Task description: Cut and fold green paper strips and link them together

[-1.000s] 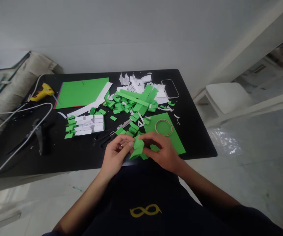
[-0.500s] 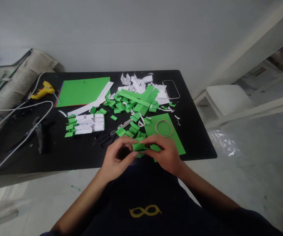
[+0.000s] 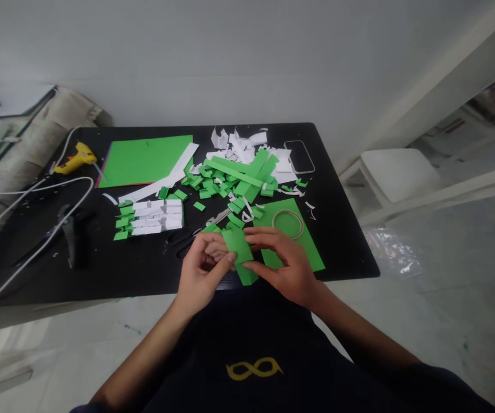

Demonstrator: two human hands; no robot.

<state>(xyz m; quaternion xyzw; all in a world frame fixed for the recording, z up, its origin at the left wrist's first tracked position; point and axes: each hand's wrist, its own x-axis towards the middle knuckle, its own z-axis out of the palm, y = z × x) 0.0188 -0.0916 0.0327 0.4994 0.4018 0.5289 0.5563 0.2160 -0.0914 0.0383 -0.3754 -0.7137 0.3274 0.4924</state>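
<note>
Black tabletop (image 3: 113, 269) crosses the frame's middle. Just below centre, the left hand (image 3: 202, 269) pinches a green paper strip (image 3: 239, 248) under its thumb; the right hand (image 3: 289, 267), thumb and fingers slightly spread, grips the strip's right edge. Farther up lie scissors (image 3: 197, 232), folded green pieces (image 3: 207, 189), then white scraps (image 3: 241, 146).

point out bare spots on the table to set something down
The black table shows bare surface between the dark tool, the folded paper panel and the front edge, and between the right-hand green sheet and the right edge. Mid-table is crowded with cut paper.
</note>
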